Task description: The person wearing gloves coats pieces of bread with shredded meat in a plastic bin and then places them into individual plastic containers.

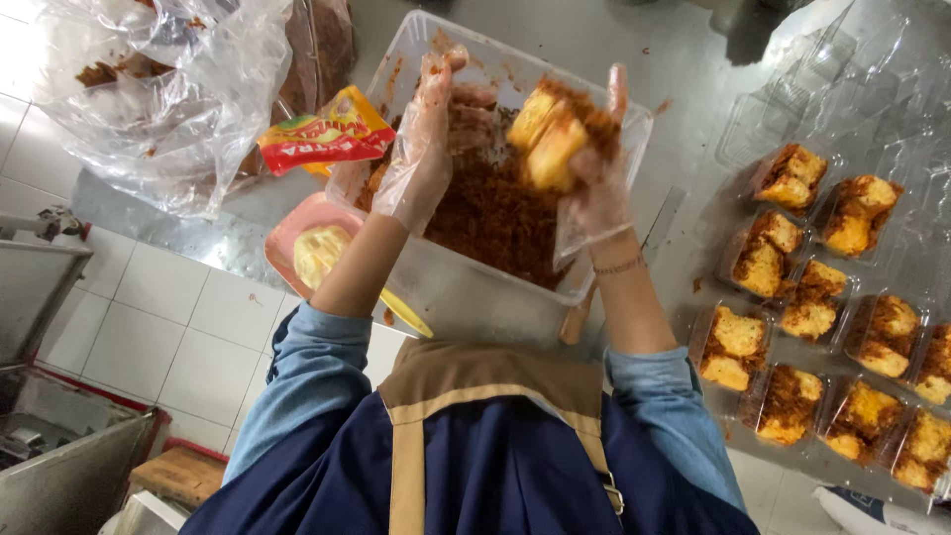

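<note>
Holding a floss-coated bun (555,134) over the tub (416,59), right hand (594,188) grips it w/ gloved fingers; left hand (426,149) open beside. Bun looks soft, crumbly: cradle sides.

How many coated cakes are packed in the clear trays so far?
10 cakes, right of the tub: two at top, four in the middle row, four in the bottom row. More may be cut off at the right edge.

right hand (594,183): grips yellow cake piece (551,139) | left hand (426,139): above crumb tub (416,59)
</note>
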